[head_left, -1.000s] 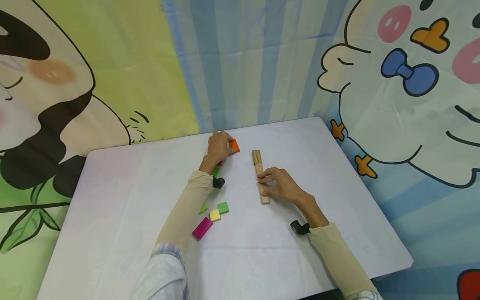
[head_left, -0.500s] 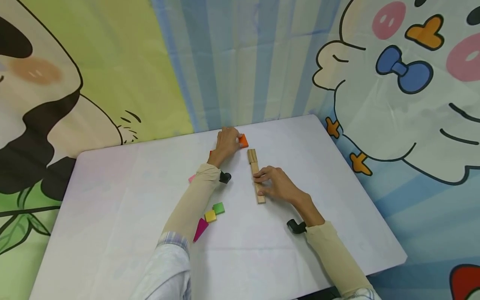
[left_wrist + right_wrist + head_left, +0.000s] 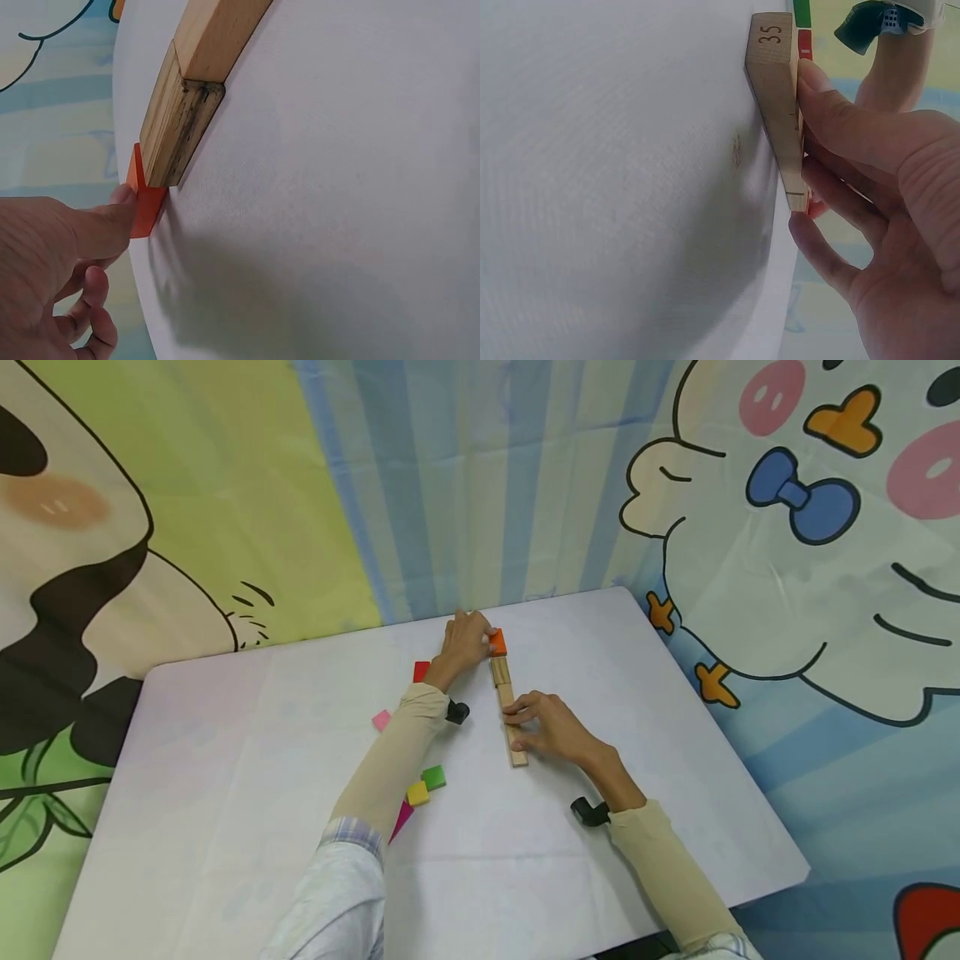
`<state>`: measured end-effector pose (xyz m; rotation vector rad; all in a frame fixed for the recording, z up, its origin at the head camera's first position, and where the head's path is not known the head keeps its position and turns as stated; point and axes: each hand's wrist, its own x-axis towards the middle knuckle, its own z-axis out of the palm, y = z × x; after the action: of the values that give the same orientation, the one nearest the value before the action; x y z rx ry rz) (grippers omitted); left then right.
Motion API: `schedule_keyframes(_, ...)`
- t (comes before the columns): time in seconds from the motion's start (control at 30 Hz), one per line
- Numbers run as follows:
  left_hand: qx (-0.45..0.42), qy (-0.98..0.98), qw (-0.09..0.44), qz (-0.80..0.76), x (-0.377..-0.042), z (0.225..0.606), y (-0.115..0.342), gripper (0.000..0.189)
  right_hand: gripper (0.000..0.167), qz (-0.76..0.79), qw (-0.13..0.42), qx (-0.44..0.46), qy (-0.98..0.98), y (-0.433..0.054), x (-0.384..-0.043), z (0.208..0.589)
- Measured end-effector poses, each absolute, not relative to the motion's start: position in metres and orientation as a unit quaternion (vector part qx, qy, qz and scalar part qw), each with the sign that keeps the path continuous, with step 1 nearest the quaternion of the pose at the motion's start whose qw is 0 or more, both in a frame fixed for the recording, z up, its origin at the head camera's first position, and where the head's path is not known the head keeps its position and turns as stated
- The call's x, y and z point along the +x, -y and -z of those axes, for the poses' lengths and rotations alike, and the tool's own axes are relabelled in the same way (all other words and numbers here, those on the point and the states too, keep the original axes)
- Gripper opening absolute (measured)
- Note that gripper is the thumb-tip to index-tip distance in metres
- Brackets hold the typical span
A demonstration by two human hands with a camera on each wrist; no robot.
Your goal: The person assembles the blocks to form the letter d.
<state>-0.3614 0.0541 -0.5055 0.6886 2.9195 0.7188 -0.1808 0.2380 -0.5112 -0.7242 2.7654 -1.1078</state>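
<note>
At the far side of the table, my left hand (image 3: pixel 467 642) pinches an orange block (image 3: pixel 498 642) between thumb and fingers. In the left wrist view, the orange block (image 3: pixel 150 210) meets the end of a short, dark-grained wooden block (image 3: pixel 169 127), and the other fingers are curled below. The short block is lined up end to end with a longer, paler wooden block (image 3: pixel 519 758). My right hand (image 3: pixel 555 727) grips that long block from its right side, thumb at the near part and fingers further along. In the right wrist view, the long block's end (image 3: pixel 770 34) bears the number 35.
Left of the wooden row lie a green block (image 3: pixel 433 777), a yellow block (image 3: pixel 417 792) and a magenta block (image 3: pixel 402 817), the last partly behind the left sleeve. A red block (image 3: pixel 422 671) and a pink block (image 3: pixel 382 720) lie further back. A printed curtain (image 3: pixel 480 485) hangs behind the table.
My left hand has slid the orange block rightward until it meets the far end of the wooden row. The right hand keeps its grip on the long block. The camera view shifts slightly.
</note>
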Motion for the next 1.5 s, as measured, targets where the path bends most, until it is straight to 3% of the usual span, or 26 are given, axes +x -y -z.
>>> schedule_keyframes(1.23,0.214,-0.953,0.036,-0.212,-0.356,0.501,-0.054,0.04,0.049,0.349,0.047,-0.231,-0.907,-0.236,-0.182,0.509)
schedule_keyframes(1.5,0.226,-0.93,0.033,-0.29,-0.359,0.502,-0.043,0.04,0.048,0.353,0.048,-0.226,-0.907,-0.236,-0.182,0.508)
